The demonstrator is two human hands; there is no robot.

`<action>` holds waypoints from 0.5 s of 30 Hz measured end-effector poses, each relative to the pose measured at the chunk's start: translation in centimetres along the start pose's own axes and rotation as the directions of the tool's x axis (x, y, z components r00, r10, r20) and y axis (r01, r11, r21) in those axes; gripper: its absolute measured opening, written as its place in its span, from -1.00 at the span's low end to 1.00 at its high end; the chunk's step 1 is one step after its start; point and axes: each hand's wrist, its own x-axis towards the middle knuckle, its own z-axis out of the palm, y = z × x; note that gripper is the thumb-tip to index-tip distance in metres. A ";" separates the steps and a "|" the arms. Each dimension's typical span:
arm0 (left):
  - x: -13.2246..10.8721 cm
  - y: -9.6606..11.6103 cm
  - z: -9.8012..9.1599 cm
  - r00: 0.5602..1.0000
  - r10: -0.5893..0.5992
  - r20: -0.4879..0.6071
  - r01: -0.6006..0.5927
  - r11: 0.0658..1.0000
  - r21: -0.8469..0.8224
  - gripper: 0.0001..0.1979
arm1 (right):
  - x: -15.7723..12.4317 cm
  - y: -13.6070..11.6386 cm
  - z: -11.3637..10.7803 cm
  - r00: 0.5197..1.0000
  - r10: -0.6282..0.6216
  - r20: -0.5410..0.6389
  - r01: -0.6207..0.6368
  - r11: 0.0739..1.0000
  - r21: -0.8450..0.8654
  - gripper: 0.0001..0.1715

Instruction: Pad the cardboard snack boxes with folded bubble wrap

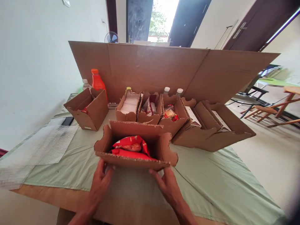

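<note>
Your head camera looks forward and down across the table (211,187), close above its near edge, facing the upright cardboard sheet (152,68).

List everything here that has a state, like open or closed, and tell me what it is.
Front box, open, red packets inside.
Left hand, open, touching the front box.
Right hand, open, touching the front box.
Side box, open.
Orange bottle, upright, capped.
Middle boxes, open, filled.
Flat box, open.
</note>
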 end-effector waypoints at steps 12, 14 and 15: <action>4.7 -2.3 -5.3 0.965 0.199 -0.173 -0.081 0.849 0.523 -0.52 | 3.0 6.0 2.9 0.996 0.031 -0.081 -0.033 0.999 -0.019 -0.41; 4.0 -2.1 -9.7 0.945 0.220 -0.243 -0.014 0.768 0.640 -0.60 | 2.5 6.3 2.8 0.996 0.046 -0.072 -0.050 0.997 -0.055 -0.43; 3.9 -1.9 -11.9 0.933 0.227 -0.280 0.032 0.722 0.691 -0.61 | 2.6 6.2 2.8 0.996 0.056 -0.075 -0.061 0.996 -0.066 -0.44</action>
